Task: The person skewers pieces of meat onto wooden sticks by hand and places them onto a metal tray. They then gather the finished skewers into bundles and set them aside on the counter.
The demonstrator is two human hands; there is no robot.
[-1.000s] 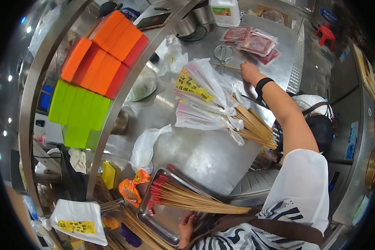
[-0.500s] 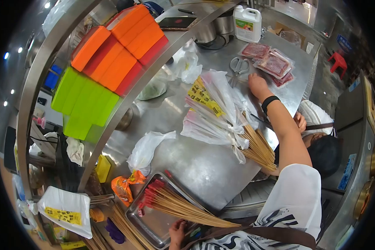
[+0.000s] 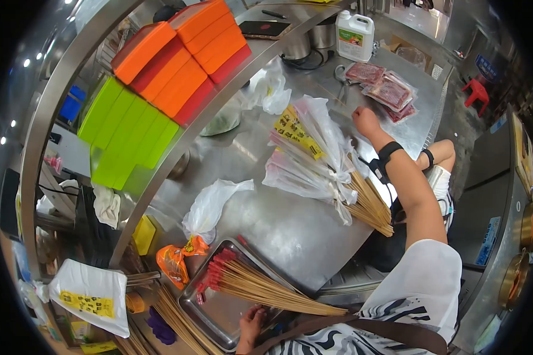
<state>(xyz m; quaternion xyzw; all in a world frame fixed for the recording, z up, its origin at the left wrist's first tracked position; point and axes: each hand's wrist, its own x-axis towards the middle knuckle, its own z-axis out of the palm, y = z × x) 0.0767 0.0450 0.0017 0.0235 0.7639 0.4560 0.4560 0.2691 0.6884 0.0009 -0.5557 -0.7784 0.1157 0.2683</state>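
Observation:
My right hand point(image 3: 366, 120) is closed over the steel table, short of the scissors point(image 3: 341, 80) and the sealed packs of red meat point(image 3: 389, 90). Whether anything thin is inside its fingers is hidden. Near its wrist lie bundles of bamboo skewers point(image 3: 370, 204), their other ends wrapped in white plastic bags point(image 3: 305, 171), one with a yellow label. My left hand point(image 3: 252, 321) has curled fingers by the near rim of a steel tray point(image 3: 186, 307); what it holds, if anything, cannot be seen. Beside it, skewers with red meat tips point(image 3: 266, 287) lie across the tray.
A metal shelf bearing orange boxes point(image 3: 172, 77) and green boxes point(image 3: 124, 136) arches over the left side. A knotted white bag point(image 3: 210, 207) and an orange bag point(image 3: 175, 263) lie near the tray. A white jug point(image 3: 354, 36) stands at the back. Another person's arm point(image 3: 438, 157) is at right.
The scissors now lie farther back, apart from my right hand. My left hand has risen slightly along the tray. The other person has shifted, and their head no longer shows.

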